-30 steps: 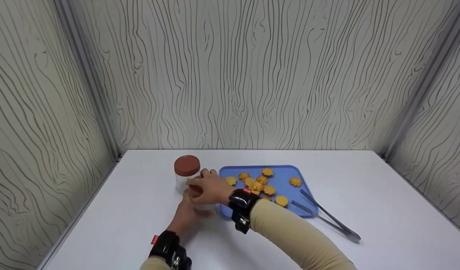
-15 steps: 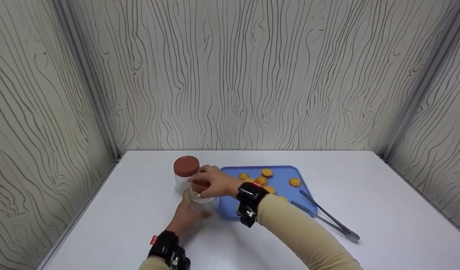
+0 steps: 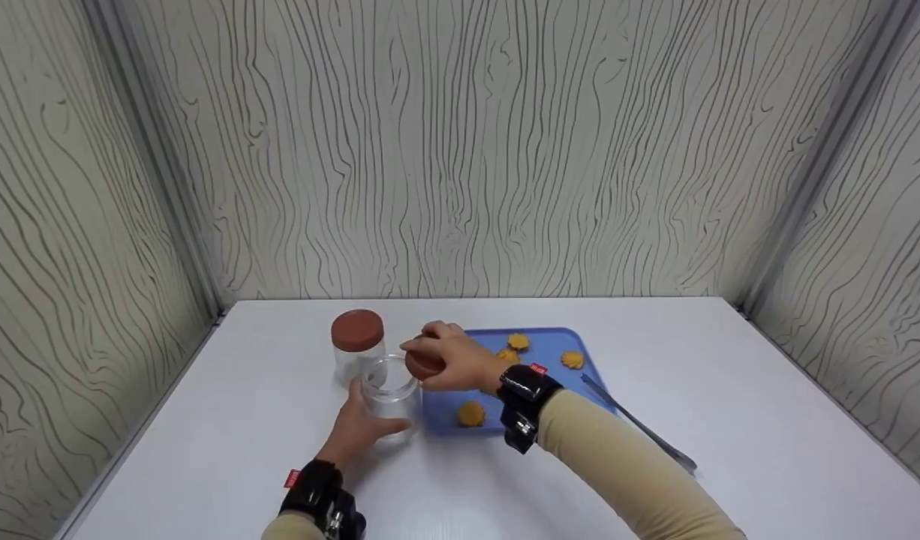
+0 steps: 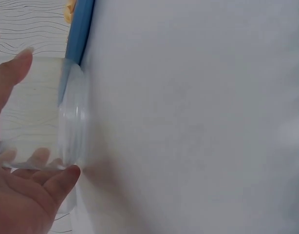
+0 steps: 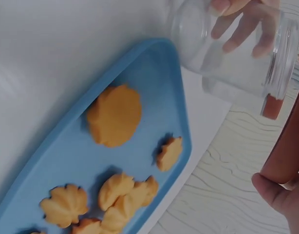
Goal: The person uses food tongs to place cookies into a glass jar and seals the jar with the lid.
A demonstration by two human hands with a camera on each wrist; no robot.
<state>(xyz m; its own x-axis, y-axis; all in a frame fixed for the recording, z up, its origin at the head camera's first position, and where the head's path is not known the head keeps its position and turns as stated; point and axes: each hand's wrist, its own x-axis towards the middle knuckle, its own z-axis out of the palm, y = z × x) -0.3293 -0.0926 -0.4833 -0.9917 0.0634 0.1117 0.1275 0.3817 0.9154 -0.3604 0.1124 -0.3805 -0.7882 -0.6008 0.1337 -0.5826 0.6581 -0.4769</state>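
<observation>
A clear jar (image 3: 391, 401) with an uncovered mouth stands on the table. My left hand (image 3: 359, 427) curls round its side, thumb in front; the left wrist view shows the fingers (image 4: 40, 183) wrapped about the jar (image 4: 30, 107). Just right of the jar's mouth, my right hand (image 3: 460, 361) holds a reddish-brown lid (image 3: 424, 364), tilted on edge. In the right wrist view the lid (image 5: 288, 141) is apart from the jar's rim, with fingertips gripping its edge. Behind the jar, a second jar (image 3: 347, 367) wears its own reddish-brown lid (image 3: 357, 330).
A blue tray (image 3: 441, 424) lies right of the jar, partly under my right forearm. Several golden swirled cookies (image 5: 64, 204) lie on it. Tongs (image 3: 647, 431) rest across the tray's right edge onto the white table (image 3: 227, 420). Patterned panels (image 3: 460, 150) enclose the back and sides.
The lid has come off the front jar and moved right and tilted with my right hand. My left hand stays round the jar. The head view has shifted slightly.
</observation>
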